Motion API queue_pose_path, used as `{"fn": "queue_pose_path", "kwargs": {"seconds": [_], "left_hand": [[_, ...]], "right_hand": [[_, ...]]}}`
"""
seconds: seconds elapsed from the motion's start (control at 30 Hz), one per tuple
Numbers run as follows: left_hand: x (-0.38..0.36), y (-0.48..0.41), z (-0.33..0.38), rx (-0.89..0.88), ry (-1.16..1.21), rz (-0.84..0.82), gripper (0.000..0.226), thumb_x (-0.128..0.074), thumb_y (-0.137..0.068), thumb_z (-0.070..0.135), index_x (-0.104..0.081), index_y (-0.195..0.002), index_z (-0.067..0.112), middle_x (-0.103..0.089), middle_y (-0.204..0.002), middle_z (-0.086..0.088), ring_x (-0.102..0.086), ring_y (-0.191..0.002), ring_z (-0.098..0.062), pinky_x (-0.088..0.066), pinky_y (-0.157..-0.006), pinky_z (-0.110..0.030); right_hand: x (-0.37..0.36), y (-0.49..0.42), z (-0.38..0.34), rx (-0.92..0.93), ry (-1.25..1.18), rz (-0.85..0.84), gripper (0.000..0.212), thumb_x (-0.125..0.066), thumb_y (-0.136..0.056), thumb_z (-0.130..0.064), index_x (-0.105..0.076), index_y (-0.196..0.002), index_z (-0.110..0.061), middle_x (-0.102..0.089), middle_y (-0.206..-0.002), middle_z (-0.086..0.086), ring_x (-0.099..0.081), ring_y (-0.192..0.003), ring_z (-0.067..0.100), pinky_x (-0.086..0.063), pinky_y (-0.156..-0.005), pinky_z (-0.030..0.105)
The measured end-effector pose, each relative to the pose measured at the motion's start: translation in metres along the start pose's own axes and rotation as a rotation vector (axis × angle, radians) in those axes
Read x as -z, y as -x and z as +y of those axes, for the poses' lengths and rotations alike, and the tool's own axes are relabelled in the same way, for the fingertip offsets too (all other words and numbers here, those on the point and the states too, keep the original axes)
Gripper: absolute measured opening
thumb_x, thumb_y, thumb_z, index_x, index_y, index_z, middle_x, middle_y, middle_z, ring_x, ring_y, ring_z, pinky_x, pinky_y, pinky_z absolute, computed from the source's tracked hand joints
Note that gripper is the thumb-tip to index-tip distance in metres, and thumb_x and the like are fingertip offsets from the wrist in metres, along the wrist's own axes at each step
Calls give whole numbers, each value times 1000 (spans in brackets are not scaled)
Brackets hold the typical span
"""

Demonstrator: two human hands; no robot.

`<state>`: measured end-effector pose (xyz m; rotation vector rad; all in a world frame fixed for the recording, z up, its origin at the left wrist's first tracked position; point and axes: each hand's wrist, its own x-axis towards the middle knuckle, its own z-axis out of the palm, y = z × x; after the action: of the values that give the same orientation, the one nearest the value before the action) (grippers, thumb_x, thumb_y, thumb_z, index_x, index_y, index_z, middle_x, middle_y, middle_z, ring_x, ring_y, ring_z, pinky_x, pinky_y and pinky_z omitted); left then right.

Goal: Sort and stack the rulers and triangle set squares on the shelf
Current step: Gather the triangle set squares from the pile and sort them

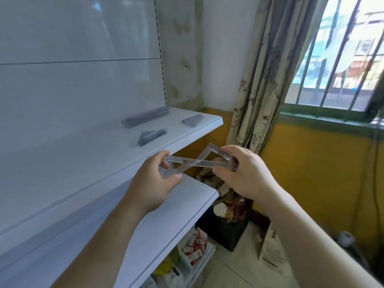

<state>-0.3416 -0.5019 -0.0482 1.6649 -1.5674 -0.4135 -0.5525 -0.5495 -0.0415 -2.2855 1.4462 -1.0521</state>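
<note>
We've got the long set square (pixel 188 165) pinched in left hand (pixel 153 183), right hand (pixel 245 173) gripping the other set square (pixel 216 149), crossed just off the shelf (pixel 83 163) edge. Slick plastic, prob snags n drops.

A patterned curtain (pixel 255 80) hangs beside a barred window (pixel 342 48), a black crate (pixel 224 231) below.

- Shelf (pixel 83 163): white, lying beyond the left hand (pixel 153 183).
- Ruler stack (pixel 145 117): on it, farthest from the hands.
- Triangle stack (pixel 151 137): nearest the left hand.
- Small stack (pixel 192 119): at the shelf edge, toward the right hand (pixel 247 173).
</note>
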Motion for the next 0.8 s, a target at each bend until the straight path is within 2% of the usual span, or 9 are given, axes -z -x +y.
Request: {"fn": "queue_pose_path", "kwargs": {"seconds": [0.13,0.23,0.37,0.47,0.6,0.8], "left_hand": [[-8,-43,-2,13,-42,46,60,-63,-86,31,-35,-139,27,-45,-112,10,-45,-88,-11,-41,-72,-22],[-5,-76,-15,19,-96,131,60,-65,-84,30,-38,-137,28,-47,-112,10,-46,-85,-13,-39,-73,-25],[-3,-120,-26,-5,-204,204,64,-64,-85,29,-35,-141,25,-49,-123,7,-47,-103,-14,-34,-85,-22],[-8,-148,-30,-11,-272,221,65,-64,-85,31,-34,-142,23,-50,-130,4,-46,-117,-17,-35,-92,-24],[-11,-174,-33,37,-376,239,64,-62,-85,34,-33,-142,24,-50,-133,4,-43,-122,-20,-38,-100,-35],[-20,-191,-37,123,-504,269,61,-55,-88,41,-31,-142,28,-47,-138,6,-35,-130,-19,-31,-104,-35]], "right_hand": [[-9,-50,22,23,0,-28,41,-62,-85,-41,-54,-123,-27,-47,-84,-17,-47,-78,7,-39,-65,20],[-27,-93,35,51,10,-41,44,-61,-85,-42,-54,-124,-26,-50,-90,-15,-49,-85,11,-41,-69,23],[-53,-154,51,68,24,-108,57,-61,-86,-46,-45,-137,-27,-46,-98,-12,-46,-90,10,-38,-76,24],[-66,-198,63,99,68,-185,60,-59,-87,-48,-40,-141,-29,-51,-106,-9,-50,-92,11,-42,-78,24],[-77,-250,77,152,113,-266,58,-56,-88,-51,-40,-140,-31,-49,-129,-6,-46,-117,16,-40,-93,31],[-95,-314,101,272,173,-502,57,-55,-88,-49,-39,-141,-33,-40,-143,-4,-33,-133,21,-32,-109,41]]}}
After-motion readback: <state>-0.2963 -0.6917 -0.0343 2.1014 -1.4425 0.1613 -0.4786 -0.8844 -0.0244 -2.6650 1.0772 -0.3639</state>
